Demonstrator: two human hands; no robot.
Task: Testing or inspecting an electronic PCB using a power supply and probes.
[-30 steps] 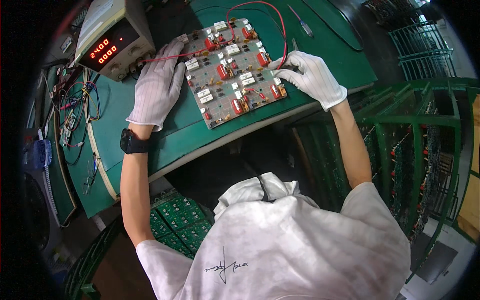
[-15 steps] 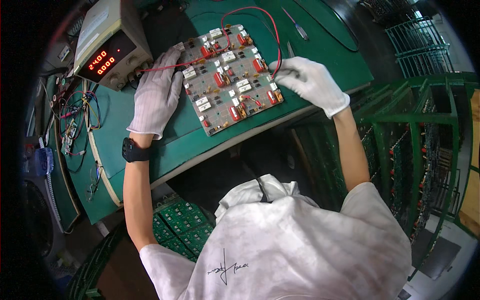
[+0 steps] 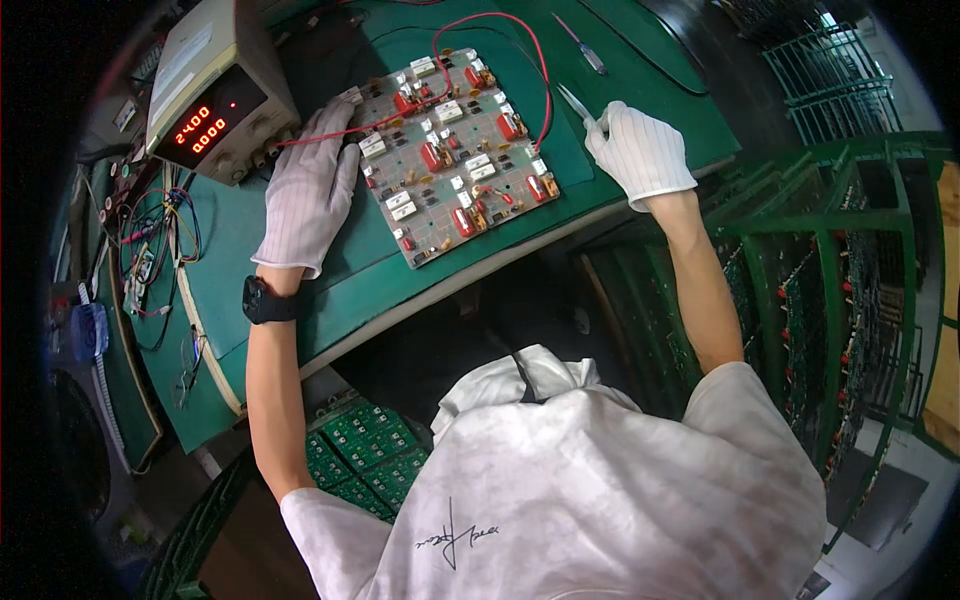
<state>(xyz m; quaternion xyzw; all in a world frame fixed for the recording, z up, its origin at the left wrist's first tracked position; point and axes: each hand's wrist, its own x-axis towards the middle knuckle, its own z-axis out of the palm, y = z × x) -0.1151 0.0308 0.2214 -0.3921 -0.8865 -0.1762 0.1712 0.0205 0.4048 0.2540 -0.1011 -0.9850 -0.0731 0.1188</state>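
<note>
My left hand (image 3: pixel 308 195) lies flat, fingers spread, palm down on the green mat (image 3: pixel 240 270), fingertips touching the left edge of the circuit board (image 3: pixel 455 150) near its top-left corner; it's pressing, not gripping anything. Same spot as 1 s ago, so the board is pinned the whole time. Big change is on the rt side: 1 s ago and 0.5 s ago my right hand (image 3: pixel 638 150) sat against the board's right edge by the red wire (image 3: pixel 500 30); now it's off the board, on the mat just beside the board's rt edge, fingers curled round a pair of metal tweezers (image 3: pixel 576 103) w/ the tips pointing up and left, away from me. So I read it as: contact w/ the board broken on the rt, tool now in hand, left keeping the work steady. The board itself lies tilted on the mat, mid-bench, red and white parts up, red wire looping over its top-right corner. It sits a bit lower-right in view than before, prob. my head moving. Bench power supply (image 3: pixel 215 90) w/ red digits stands just beyond my left hand. A second slim tool (image 3: pixel 582 45) lies farther up the mat, well apart from my right hand.
</note>
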